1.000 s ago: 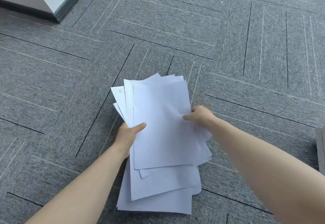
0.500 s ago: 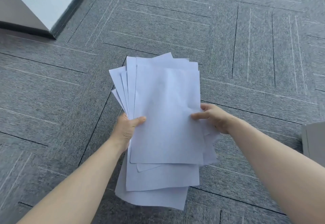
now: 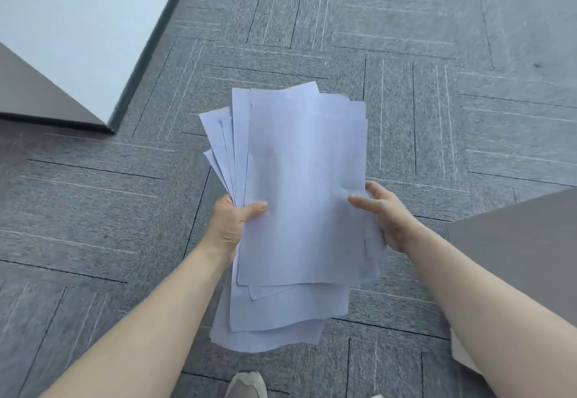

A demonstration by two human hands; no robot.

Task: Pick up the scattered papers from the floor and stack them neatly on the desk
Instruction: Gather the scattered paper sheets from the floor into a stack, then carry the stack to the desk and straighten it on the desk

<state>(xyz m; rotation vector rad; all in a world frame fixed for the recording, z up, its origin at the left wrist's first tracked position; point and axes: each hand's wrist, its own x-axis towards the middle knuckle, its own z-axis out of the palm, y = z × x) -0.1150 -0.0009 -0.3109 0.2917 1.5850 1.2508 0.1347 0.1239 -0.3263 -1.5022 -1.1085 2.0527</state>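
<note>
Though both hands' fingers still pinch papers [image 3: 303, 185], stack now higher; shoe [image 3: 246, 385] visible.

no legible text, papers [image 3: 299, 185] blank, no labels or numbers readable

Both forearms are bare, no sleeves showing, and a pale grey shoe [image 3: 246, 385] covers one foot.

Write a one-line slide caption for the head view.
Left hand and right hand hold an uneven stack of white paper sheets above grey carpet tiles.
</note>
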